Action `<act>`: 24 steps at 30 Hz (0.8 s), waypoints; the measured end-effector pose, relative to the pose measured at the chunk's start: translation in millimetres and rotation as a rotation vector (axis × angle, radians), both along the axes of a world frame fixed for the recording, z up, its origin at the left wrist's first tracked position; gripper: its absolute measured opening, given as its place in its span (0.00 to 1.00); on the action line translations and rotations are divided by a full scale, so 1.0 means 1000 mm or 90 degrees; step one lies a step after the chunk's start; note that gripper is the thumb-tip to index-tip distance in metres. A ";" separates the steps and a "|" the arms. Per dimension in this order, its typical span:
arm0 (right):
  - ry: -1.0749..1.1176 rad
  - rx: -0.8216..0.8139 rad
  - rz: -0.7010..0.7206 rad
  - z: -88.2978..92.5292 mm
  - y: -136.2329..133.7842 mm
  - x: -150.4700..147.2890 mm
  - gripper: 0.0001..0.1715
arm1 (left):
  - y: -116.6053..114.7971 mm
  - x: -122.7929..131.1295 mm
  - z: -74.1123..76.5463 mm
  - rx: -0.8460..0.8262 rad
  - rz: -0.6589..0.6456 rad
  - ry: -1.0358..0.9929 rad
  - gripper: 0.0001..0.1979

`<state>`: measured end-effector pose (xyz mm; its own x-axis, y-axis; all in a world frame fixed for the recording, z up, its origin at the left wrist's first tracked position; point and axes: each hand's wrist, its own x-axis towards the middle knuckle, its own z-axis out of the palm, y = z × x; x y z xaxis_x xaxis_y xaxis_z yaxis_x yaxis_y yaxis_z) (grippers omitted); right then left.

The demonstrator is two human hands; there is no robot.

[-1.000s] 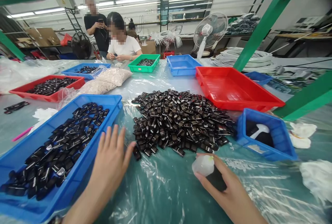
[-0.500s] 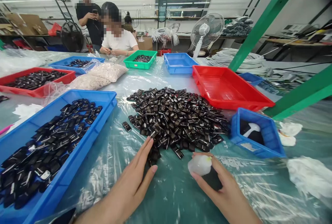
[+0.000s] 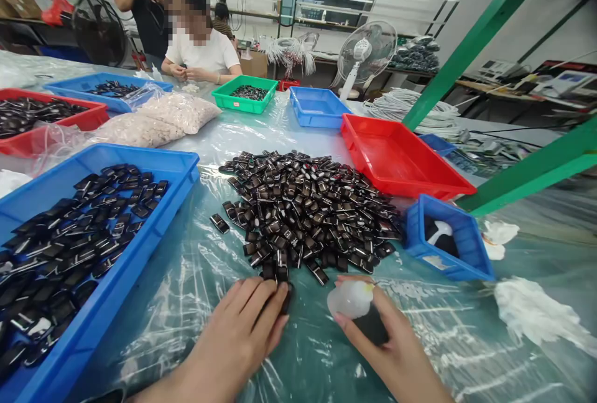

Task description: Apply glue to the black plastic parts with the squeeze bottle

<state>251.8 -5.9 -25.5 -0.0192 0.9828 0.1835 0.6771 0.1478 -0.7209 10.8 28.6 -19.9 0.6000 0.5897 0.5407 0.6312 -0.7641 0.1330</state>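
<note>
I'm holding a white wad (image 3: 349, 299) in my half-curled right hand (image 3: 394, 344), while my curled left hand (image 3: 237, 341), grip unclear, is covering a black piece (image 3: 290, 297), its visible length pointing away.

Nothing's really reading as text here, cuz the small pale label (image 3: 236, 104) is sitting on the front of the green bin (image 3: 249, 106) and the whitish sticker (image 3: 437, 262) is showing on the small blue bin (image 3: 461, 270), but both are coming out way too blurry.
</note>
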 end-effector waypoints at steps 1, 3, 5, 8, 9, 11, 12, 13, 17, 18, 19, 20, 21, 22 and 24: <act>-0.003 0.001 0.007 0.000 0.000 0.001 0.14 | -0.001 0.000 0.002 -0.034 -0.009 -0.031 0.14; -0.008 0.006 0.018 -0.001 0.000 0.003 0.14 | -0.003 0.001 0.003 -0.109 -0.025 -0.088 0.13; -0.013 0.015 0.027 -0.001 0.000 0.004 0.15 | -0.005 0.002 0.002 -0.155 -0.045 -0.100 0.12; -0.015 0.032 0.040 -0.002 -0.001 0.006 0.16 | -0.011 0.001 -0.005 -0.147 -0.066 -0.050 0.15; -0.015 0.039 0.044 -0.002 -0.001 0.006 0.16 | -0.013 0.001 -0.007 -0.140 -0.072 -0.024 0.16; -0.015 0.052 0.051 -0.002 0.000 0.007 0.16 | -0.016 0.000 -0.010 -0.114 -0.081 0.046 0.20; -0.016 0.058 0.054 -0.002 0.000 0.007 0.17 | -0.017 0.001 -0.009 -0.089 -0.074 0.078 0.23; -0.017 0.064 0.055 -0.002 0.001 0.007 0.17 | -0.017 0.001 -0.009 -0.060 -0.060 0.107 0.25; -0.026 0.077 0.056 -0.002 0.003 0.006 0.16 | -0.014 0.007 -0.003 0.046 -0.012 0.188 0.23; -0.025 0.078 0.058 -0.002 0.003 0.006 0.16 | -0.014 0.008 -0.002 0.051 -0.013 0.204 0.20; -0.024 0.082 0.059 -0.002 0.003 0.007 0.16 | -0.014 0.008 0.000 0.050 -0.019 0.219 0.17; -0.024 0.084 0.059 -0.003 0.003 0.007 0.16 | -0.014 0.009 0.001 0.052 -0.020 0.227 0.15; -0.023 0.085 0.056 -0.005 0.002 0.008 0.16 | -0.015 0.009 0.002 0.058 -0.024 0.233 0.13; -0.021 0.085 0.050 -0.007 0.002 0.008 0.17 | -0.016 0.009 0.004 0.068 -0.030 0.243 0.12; 0.000 0.078 0.017 -0.013 0.001 0.011 0.18 | -0.018 0.007 0.008 0.104 -0.060 0.264 0.12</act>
<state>262.9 -5.1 -38.8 -0.0457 0.9523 0.3017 0.6722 0.2527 -0.6959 18.2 10.7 -11.6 0.8321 0.4495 0.3249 0.5328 -0.8105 -0.2434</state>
